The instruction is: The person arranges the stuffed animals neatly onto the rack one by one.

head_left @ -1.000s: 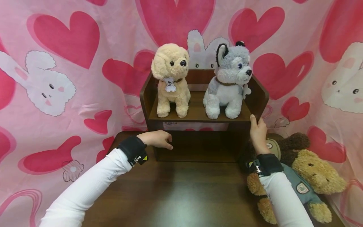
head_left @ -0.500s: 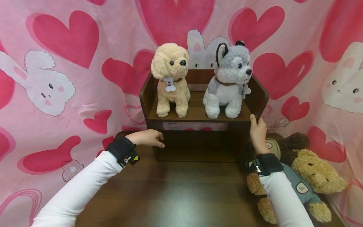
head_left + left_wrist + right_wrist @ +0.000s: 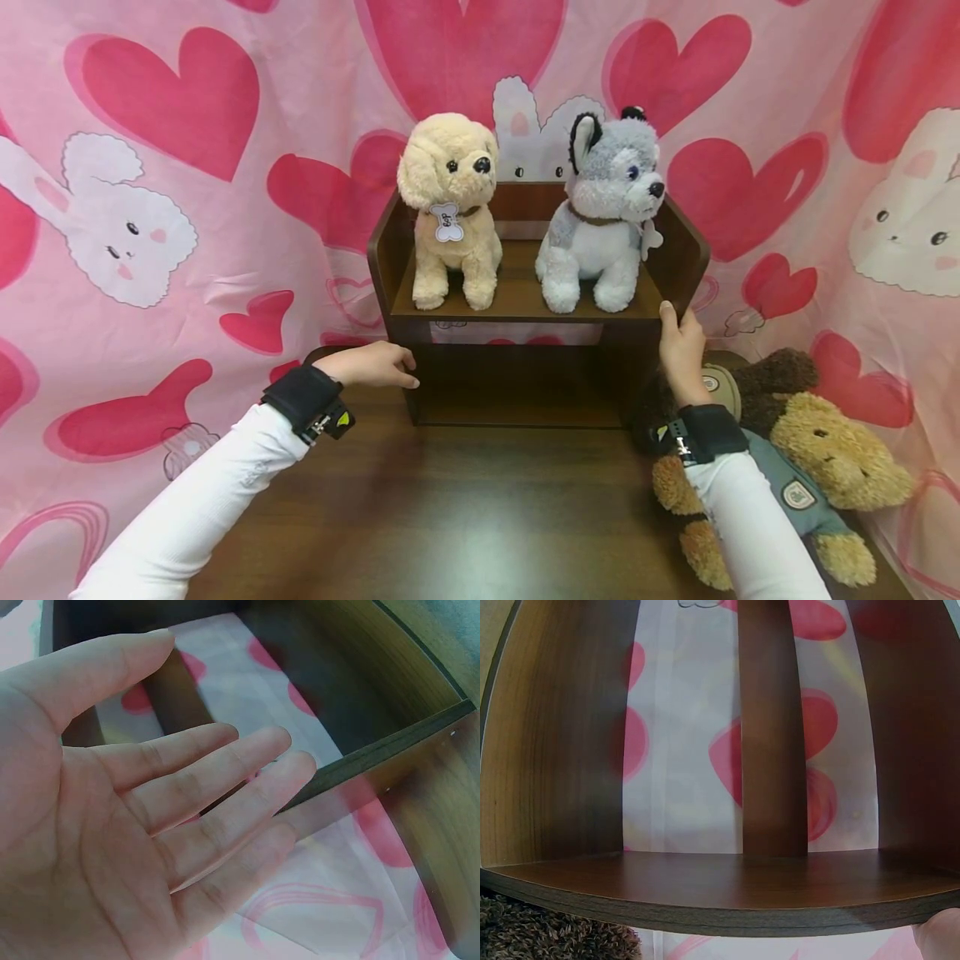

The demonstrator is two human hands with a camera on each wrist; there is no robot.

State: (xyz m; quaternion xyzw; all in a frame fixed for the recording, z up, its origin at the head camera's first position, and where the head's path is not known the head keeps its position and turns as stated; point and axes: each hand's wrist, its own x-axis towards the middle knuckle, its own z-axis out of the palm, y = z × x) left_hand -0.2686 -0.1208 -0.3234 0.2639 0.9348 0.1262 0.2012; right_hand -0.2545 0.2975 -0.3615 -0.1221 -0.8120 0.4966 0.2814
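Observation:
A dark brown wooden shelf [image 3: 525, 315] stands on the table, its lower compartment facing me. On its top board sit a cream plush dog [image 3: 457, 208] with a bone-shaped tag, at left, and a grey-and-white plush husky [image 3: 600, 212], at right. My right hand [image 3: 682, 354] grips the shelf's right side panel, thumb along its front edge; only one fingertip [image 3: 939, 936] shows in the right wrist view. Before the left side panel hovers my left hand [image 3: 371, 364], holding nothing. In the left wrist view its fingers [image 3: 217, 787] are loosely extended, palm showing.
A tan teddy bear [image 3: 843, 458] in a blue-grey top lies at the table's right, beside my right forearm. Behind it is a dark brown plush [image 3: 776, 387]. A pink heart-and-rabbit curtain [image 3: 315, 100] hangs around the brown table [image 3: 480, 508].
My left hand has moved leftward, from in front of the lower compartment to the shelf's left side panel. The right hand keeps its grip, and the plush dogs stay put.

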